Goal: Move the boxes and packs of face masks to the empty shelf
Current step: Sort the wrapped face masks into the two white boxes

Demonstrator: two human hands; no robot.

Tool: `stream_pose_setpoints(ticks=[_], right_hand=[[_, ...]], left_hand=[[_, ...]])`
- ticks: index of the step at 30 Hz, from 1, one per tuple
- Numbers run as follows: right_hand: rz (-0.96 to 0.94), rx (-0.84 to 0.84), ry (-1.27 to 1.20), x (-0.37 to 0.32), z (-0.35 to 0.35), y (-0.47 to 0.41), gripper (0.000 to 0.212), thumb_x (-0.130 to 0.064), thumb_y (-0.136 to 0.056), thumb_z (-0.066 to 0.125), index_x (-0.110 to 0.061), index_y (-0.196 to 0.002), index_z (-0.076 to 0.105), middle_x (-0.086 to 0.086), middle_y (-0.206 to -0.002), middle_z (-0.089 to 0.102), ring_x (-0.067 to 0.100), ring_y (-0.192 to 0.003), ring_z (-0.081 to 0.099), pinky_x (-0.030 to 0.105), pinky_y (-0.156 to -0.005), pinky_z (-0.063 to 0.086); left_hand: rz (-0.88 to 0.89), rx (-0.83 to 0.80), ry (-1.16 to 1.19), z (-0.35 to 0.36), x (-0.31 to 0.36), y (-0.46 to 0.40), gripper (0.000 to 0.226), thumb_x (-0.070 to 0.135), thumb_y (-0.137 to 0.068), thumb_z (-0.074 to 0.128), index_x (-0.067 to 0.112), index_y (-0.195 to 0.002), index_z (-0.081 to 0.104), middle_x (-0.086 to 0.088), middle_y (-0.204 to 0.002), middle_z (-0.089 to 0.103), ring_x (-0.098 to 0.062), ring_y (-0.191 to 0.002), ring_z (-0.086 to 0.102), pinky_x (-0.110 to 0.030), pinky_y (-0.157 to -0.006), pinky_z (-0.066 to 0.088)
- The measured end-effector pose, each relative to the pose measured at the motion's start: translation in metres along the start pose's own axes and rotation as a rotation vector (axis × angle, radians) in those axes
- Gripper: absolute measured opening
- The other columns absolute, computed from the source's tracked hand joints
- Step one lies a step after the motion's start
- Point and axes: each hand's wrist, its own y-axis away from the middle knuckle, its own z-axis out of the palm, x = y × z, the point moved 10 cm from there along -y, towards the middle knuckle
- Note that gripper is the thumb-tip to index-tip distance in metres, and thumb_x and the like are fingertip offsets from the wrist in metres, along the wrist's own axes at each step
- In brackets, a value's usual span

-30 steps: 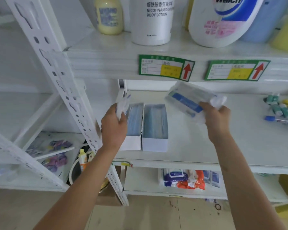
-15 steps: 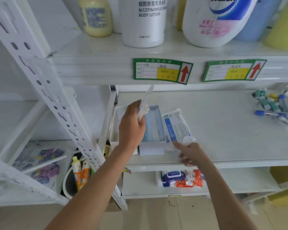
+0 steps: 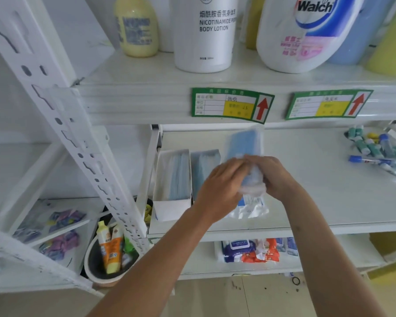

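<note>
Mask pack, blue in clear film, stands above the shelf beside two open mask boxes; both hands, left hand and right hand, pinch its crumpled lower end; light, soft, probably slippery; best held by its flat sides.

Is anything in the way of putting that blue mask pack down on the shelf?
Partly. Both hands hold the blue mask pack above another pack lying flat on the shelf. Two open boxes sit left; the shelf to the right is bare.
</note>
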Motion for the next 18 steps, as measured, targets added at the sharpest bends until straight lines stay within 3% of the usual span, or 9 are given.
stream_pose_setpoints(ticks=[5, 8, 11, 16, 18], right_hand=[[0.088, 0.256, 0.147, 0.026, -0.073, -0.019, 0.029, -0.014, -0.089, 0.068, 0.004, -0.111, 0.068, 0.017, -0.090, 0.070, 0.029, -0.075, 0.067, 0.033, -0.066, 0.054], [0.145, 0.210, 0.425, 0.047, -0.085, -0.025, 0.023, -0.010, -0.093, 0.064, 0.007, -0.108, 0.064, 0.009, -0.074, 0.068, 0.019, -0.062, 0.063, 0.026, -0.059, 0.049], [0.169, 0.136, 0.578, 0.070, -0.072, -0.031, 0.020, -0.011, -0.095, 0.062, 0.001, -0.111, 0.064, 0.017, -0.093, 0.071, 0.028, -0.078, 0.070, 0.035, -0.069, 0.055], [0.153, 0.197, 0.701, 0.093, -0.058, -0.042, 0.029, -0.017, -0.090, 0.067, 0.001, -0.113, 0.060, 0.020, -0.106, 0.068, 0.035, -0.094, 0.069, 0.052, -0.089, 0.057], [0.148, 0.256, 0.733, 0.093, -0.060, -0.044, 0.035, -0.019, -0.089, 0.067, 0.001, -0.117, 0.059, 0.022, -0.110, 0.066, 0.038, -0.095, 0.068, 0.054, -0.089, 0.057]], left_hand=[[-0.203, -0.107, 0.016, -0.009, -0.063, 0.037, 0.065, 0.046, -0.093, 0.066, 0.021, -0.149, 0.043, -0.002, -0.157, 0.040, -0.019, -0.144, 0.036, -0.037, -0.117, 0.032], [-0.321, -0.095, 0.028, -0.026, -0.106, 0.065, 0.039, 0.035, -0.099, 0.061, 0.019, -0.134, 0.059, 0.001, -0.140, 0.058, -0.016, -0.127, 0.054, -0.039, -0.105, 0.049], [-0.446, -0.076, -0.001, -0.037, -0.135, 0.086, 0.027, 0.029, -0.099, 0.058, 0.020, -0.124, 0.065, 0.005, -0.127, 0.064, -0.015, -0.110, 0.063, -0.029, -0.091, 0.052], [-0.477, -0.110, -0.017, -0.035, -0.139, 0.098, 0.027, 0.028, -0.100, 0.056, 0.018, -0.124, 0.064, 0.004, -0.127, 0.062, -0.013, -0.110, 0.062, -0.027, -0.094, 0.050], [-0.482, -0.109, -0.009, -0.036, -0.139, 0.098, 0.027, 0.026, -0.100, 0.056, 0.017, -0.125, 0.064, 0.003, -0.128, 0.061, -0.015, -0.110, 0.062, -0.032, -0.096, 0.051]])
